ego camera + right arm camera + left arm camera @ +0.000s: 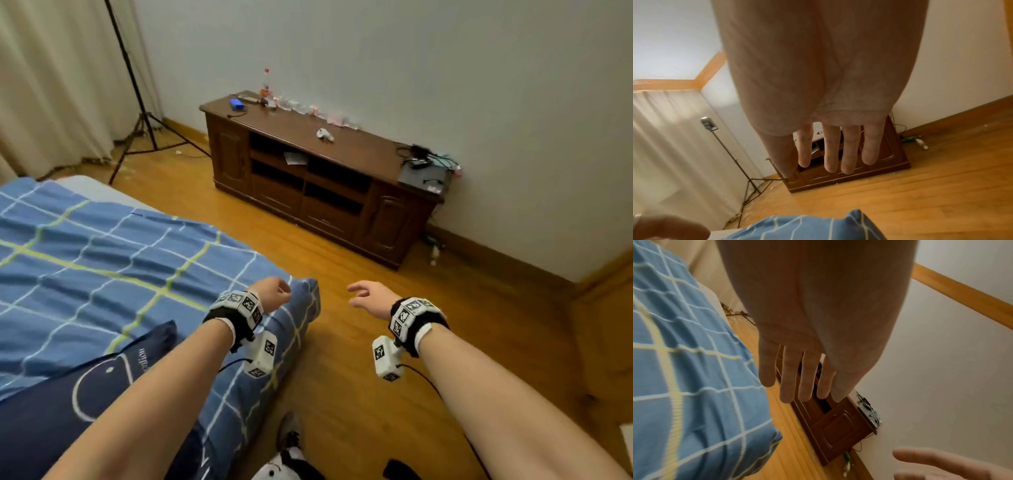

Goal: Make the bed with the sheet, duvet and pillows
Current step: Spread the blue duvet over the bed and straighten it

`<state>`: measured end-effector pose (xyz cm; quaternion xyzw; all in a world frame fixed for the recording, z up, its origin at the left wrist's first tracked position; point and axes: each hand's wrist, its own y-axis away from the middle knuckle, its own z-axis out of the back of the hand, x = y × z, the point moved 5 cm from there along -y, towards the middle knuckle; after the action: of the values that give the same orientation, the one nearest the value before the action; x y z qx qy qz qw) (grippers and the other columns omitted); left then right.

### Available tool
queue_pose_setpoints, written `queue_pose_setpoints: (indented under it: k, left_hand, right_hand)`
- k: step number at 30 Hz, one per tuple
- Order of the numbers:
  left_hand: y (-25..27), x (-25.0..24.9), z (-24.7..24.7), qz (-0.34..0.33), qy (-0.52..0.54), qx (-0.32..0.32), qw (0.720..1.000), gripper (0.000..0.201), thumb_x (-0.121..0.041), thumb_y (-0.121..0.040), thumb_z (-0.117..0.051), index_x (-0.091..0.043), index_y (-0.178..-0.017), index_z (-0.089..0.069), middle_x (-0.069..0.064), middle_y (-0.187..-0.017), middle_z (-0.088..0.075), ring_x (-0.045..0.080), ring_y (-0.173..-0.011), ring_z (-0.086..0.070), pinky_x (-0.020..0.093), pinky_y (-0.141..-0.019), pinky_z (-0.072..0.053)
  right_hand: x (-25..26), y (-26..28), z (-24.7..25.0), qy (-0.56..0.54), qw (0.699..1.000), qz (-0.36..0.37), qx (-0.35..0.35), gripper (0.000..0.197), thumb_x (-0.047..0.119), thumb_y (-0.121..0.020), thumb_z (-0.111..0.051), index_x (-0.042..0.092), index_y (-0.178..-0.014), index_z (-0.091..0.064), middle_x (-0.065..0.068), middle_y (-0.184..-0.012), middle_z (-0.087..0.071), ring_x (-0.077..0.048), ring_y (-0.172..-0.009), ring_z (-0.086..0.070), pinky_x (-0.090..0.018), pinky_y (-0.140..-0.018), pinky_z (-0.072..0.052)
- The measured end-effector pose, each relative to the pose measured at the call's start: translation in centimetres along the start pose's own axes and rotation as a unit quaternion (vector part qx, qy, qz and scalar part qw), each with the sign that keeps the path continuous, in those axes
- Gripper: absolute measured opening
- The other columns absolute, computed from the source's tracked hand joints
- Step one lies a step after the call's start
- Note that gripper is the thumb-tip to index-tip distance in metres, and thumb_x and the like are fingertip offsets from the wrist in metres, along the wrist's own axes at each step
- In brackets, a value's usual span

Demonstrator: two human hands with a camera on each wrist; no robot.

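Nearest the camera, a dark navy pillow (51,387) with white line art lies on the bed's near edge, under the left forearm. Both forearms reach forward, each wearing a black wrist strap with marker cubes. The left hand (272,293) hovers above the near right corner of the bed, fingers straight and slack in the wrist view, holding nothing. The right hand (368,298) hangs over the wooden floor (342,377) just beside that corner, fingers spread wide and empty. The blue checked duvet (102,267) with white and yellow-green lines covers the bed and drapes over its right edge; a strip of pale sheet (85,186) shows at the far corner. Farther off, a dark wooden cabinet (308,185) stands against the white wall, small items scattered on its top. A black tripod stand (137,102) rises before the cream curtain (51,85) in the far left corner.
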<state>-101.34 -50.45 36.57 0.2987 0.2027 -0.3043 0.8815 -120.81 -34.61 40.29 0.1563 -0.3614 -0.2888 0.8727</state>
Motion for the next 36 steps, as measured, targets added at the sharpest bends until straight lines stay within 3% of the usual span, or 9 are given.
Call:
queue_pose_setpoints:
  k: [5,10,16,20,23,26,28,32,36]
  left_hand:
    - [-14.6,-6.8,3.4,-0.022,-0.023,0.021,0.999,0.033,-0.030,-0.093,-0.058,-0.011,-0.119,-0.063,0.010,-0.119,-0.067,0.026,-0.109,-0.062,0.034,-0.093,-0.050]
    - [-27.0,-12.2,7.0,-0.031,-0.037,0.045,0.998,0.034,-0.031,-0.094,-0.058,-0.009,-0.121,-0.062,0.011,-0.115,-0.067,0.026,-0.105,-0.064,0.037,-0.089,-0.053]
    - [-42.9,-13.6,11.7,0.003,-0.036,0.038,0.999,0.036,-0.033,-0.096,-0.055,-0.012,-0.125,-0.059,0.009,-0.123,-0.065,0.023,-0.110,-0.062,0.034,-0.092,-0.051]
    - [-52.8,-13.1,16.7,0.073,0.012,-0.019,0.997,0.036,-0.028,-0.097,-0.054,-0.008,-0.128,-0.056,0.010,-0.123,-0.063,0.024,-0.111,-0.060,0.030,-0.091,-0.048]
    - [-57.4,-11.9,21.3,0.139,0.081,-0.078,0.984,0.035,-0.028,-0.097,-0.054,-0.009,-0.126,-0.056,0.011,-0.124,-0.062,0.024,-0.110,-0.060,0.030,-0.089,-0.047]
    - [-58.6,-10.2,25.3,0.211,0.120,-0.136,0.961,0.033,-0.024,-0.098,-0.052,-0.007,-0.126,-0.054,0.010,-0.123,-0.062,0.024,-0.112,-0.059,0.023,-0.081,-0.041]
    - [-58.7,-8.5,27.2,0.258,0.123,-0.153,0.946,0.033,-0.027,-0.097,-0.054,-0.008,-0.125,-0.057,0.009,-0.124,-0.062,0.023,-0.112,-0.059,0.025,-0.085,-0.043]
    - [-60.4,-3.8,30.4,0.341,0.139,-0.149,0.918,0.034,-0.030,-0.095,-0.056,-0.011,-0.123,-0.061,0.007,-0.123,-0.064,0.022,-0.112,-0.060,0.029,-0.093,-0.046]
    - [-66.5,1.8,35.9,0.362,0.157,-0.183,0.900,0.034,-0.030,-0.095,-0.057,-0.010,-0.123,-0.061,0.008,-0.123,-0.064,0.023,-0.112,-0.060,0.030,-0.094,-0.048]
  right_hand:
    - [-1.5,-9.6,10.9,-0.016,0.999,-0.014,-0.037,0.036,0.031,-0.092,-0.063,0.030,-0.128,-0.061,-0.001,-0.125,-0.063,-0.018,-0.110,-0.060,-0.031,-0.087,-0.051]
    - [-2.7,-20.3,18.9,-0.021,0.999,-0.020,-0.017,0.033,0.034,-0.092,-0.063,0.030,-0.125,-0.063,0.001,-0.123,-0.064,-0.017,-0.110,-0.060,-0.032,-0.091,-0.050]
    - [-1.6,-39.0,26.8,-0.008,0.998,0.042,0.038,0.034,0.034,-0.093,-0.062,0.027,-0.127,-0.063,0.001,-0.124,-0.062,-0.017,-0.112,-0.060,-0.030,-0.090,-0.049]
    - [0.5,-52.9,32.9,0.016,0.993,0.092,0.069,0.034,0.034,-0.092,-0.064,0.028,-0.125,-0.064,0.001,-0.124,-0.065,-0.015,-0.113,-0.060,-0.031,-0.096,-0.050]
    - [4.5,-62.6,35.8,0.063,0.982,0.133,0.115,0.033,0.035,-0.092,-0.064,0.028,-0.125,-0.065,0.001,-0.124,-0.065,-0.014,-0.112,-0.060,-0.032,-0.097,-0.049]
    - [10.8,-69.9,35.7,0.105,0.961,0.188,0.175,0.032,0.035,-0.093,-0.062,0.026,-0.124,-0.064,0.005,-0.121,-0.064,-0.014,-0.111,-0.060,-0.029,-0.094,-0.048]
    - [15.3,-73.0,34.6,0.121,0.940,0.231,0.220,0.032,0.035,-0.092,-0.063,0.027,-0.123,-0.065,0.005,-0.122,-0.065,-0.013,-0.111,-0.061,-0.027,-0.093,-0.047]
    - [23.5,-79.3,32.3,0.142,0.903,0.286,0.287,0.027,0.035,-0.089,-0.065,0.032,-0.116,-0.067,0.004,-0.118,-0.069,-0.013,-0.108,-0.064,-0.034,-0.099,-0.050]
    - [31.5,-87.0,32.9,0.161,0.885,0.325,0.291,0.030,0.030,-0.092,-0.063,0.026,-0.122,-0.066,0.003,-0.117,-0.068,-0.012,-0.110,-0.062,-0.030,-0.097,-0.048]
